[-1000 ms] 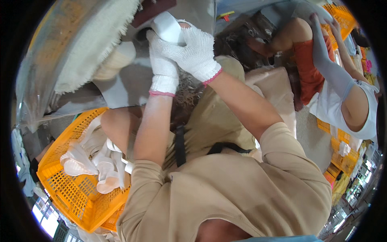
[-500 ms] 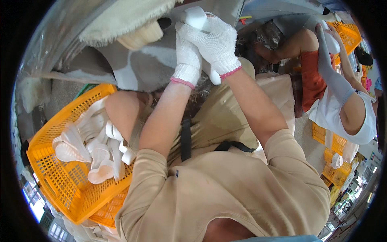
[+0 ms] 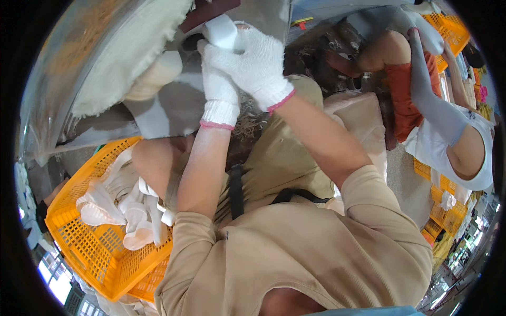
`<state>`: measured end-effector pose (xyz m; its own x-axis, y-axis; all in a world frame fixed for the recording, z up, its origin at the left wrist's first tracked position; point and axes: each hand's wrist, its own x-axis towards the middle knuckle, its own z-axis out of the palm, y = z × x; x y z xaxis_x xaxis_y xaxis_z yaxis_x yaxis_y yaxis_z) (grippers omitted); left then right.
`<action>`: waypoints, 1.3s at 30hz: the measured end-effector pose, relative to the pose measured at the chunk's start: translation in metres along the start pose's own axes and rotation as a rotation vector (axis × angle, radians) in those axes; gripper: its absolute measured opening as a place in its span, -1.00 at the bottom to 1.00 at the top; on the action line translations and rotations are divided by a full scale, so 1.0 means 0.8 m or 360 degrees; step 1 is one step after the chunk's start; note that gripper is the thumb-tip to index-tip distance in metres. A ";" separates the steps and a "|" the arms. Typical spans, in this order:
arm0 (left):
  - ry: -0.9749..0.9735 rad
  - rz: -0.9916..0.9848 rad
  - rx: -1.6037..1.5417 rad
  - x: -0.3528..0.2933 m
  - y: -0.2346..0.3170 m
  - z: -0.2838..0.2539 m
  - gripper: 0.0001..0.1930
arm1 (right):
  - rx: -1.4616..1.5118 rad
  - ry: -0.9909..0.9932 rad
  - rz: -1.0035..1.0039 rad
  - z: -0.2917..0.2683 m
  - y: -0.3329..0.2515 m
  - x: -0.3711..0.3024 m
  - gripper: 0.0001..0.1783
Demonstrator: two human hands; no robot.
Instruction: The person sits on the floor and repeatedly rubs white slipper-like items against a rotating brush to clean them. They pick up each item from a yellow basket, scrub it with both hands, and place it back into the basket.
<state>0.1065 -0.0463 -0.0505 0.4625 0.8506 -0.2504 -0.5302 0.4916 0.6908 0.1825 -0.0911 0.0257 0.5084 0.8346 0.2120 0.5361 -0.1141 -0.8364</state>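
Both my hands wear white knit gloves with pink cuff edges, pressed together at the top middle. Between them is a smooth white piece (image 3: 220, 32) with a blunt end poking out beyond the fingers; the gloves hide the rest, so I cannot tell its kind. My right hand (image 3: 259, 64) is closed over it from the right. My left hand (image 3: 219, 81) is closed round it lower down, partly covered by the right. A large pale wheel with a frayed fabric edge (image 3: 129, 63) stands left of my hands, apart from them. Below it sits a rounded, pale cream part (image 3: 158, 76).
At lower left, an orange plastic basket (image 3: 118, 266) holds several long white pieces with rounded ends (image 3: 139, 229). Clear plastic sheeting (image 3: 39, 124) hangs beside the wheel. A co-worker in a white top (image 3: 448, 150) and grey sleeve sits at right, near more orange baskets (image 3: 445, 213).
My hands, still together on the white piece, have shifted left in the picture, toward the wheel. The view has also turned slightly. The wheel and basket appear at somewhat different places.
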 end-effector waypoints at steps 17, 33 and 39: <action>0.0054 0.0513 0.0450 -0.067 0.028 -0.109 -0.42 | 0.0081 -0.0024 -0.0232 0.060 -0.022 -0.129 -0.43; 0.0199 -0.0110 -0.0620 -0.025 0.036 -0.133 -0.21 | -0.0592 -0.0502 -0.0522 0.006 -0.117 -0.165 -0.65; -0.0479 0.0209 -0.0204 0.018 0.043 -0.155 -0.38 | -0.0890 -0.0820 -0.0563 0.022 -0.132 -0.111 -0.76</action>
<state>0.0067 0.0060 -0.1141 0.5631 0.8243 0.0594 -0.6753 0.4174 0.6081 0.0689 -0.1436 0.0863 -0.0512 0.9977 0.0436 0.9302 0.0635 -0.3616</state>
